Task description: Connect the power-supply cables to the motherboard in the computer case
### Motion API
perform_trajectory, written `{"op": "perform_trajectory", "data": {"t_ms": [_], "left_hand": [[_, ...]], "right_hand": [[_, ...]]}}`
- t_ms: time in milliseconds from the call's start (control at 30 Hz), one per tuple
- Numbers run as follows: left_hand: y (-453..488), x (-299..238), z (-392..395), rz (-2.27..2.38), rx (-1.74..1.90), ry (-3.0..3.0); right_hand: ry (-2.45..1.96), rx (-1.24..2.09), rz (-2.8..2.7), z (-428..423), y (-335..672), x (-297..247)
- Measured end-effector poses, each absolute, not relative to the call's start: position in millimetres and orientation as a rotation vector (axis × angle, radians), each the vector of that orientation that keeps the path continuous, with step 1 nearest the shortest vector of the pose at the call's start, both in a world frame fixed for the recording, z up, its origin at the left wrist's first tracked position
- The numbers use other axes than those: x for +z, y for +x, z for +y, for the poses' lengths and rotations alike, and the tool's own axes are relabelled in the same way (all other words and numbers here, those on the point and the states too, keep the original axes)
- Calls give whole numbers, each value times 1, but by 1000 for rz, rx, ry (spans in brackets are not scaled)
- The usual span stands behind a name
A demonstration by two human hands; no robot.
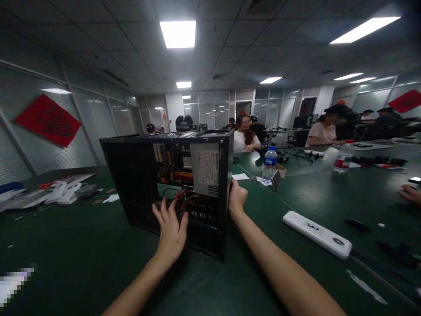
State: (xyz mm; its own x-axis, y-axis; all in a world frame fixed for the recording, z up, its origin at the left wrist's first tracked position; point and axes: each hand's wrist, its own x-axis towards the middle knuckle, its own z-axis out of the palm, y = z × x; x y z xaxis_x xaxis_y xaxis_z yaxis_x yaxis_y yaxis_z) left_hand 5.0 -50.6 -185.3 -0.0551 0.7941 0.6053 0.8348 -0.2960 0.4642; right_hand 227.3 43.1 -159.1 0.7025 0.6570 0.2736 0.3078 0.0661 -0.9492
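A black computer case [131,175] stands on the green table with its near side uncovered. Inside it show a power supply [206,169] with a white label, expansion slots and a bundle of coloured cables [184,197]. My left hand [171,226] is in front of the opening, fingers spread by the lower cables; whether the fingertips touch them I cannot tell. With its fingers curled, my right hand [237,196] grips the right side of the case. The case hides part of its fingertips.
To the right lies a white power strip [315,232] marked 3, its cable trailing away. Water bottles [269,163] stand farther back. Papers and scraps [62,193] cover the table's left. Another person's hand [410,192] is at the right edge; several people sit behind.
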Motion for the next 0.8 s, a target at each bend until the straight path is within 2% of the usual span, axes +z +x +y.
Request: {"op": "perform_trajectory", "data": {"t_ms": [200,500,800], "left_hand": [[-7,-185,-43,-1808,-1375,-2185],[-46,-189,-13,-1645,-1441,-2247],[-91,-186,10,-1557,-1631,-2299]], "right_hand": [[-1351,438,-670,42,208,-169],[-1207,373,-767,25,187,-170],[-1081,458,-911,5,167,-172]]}}
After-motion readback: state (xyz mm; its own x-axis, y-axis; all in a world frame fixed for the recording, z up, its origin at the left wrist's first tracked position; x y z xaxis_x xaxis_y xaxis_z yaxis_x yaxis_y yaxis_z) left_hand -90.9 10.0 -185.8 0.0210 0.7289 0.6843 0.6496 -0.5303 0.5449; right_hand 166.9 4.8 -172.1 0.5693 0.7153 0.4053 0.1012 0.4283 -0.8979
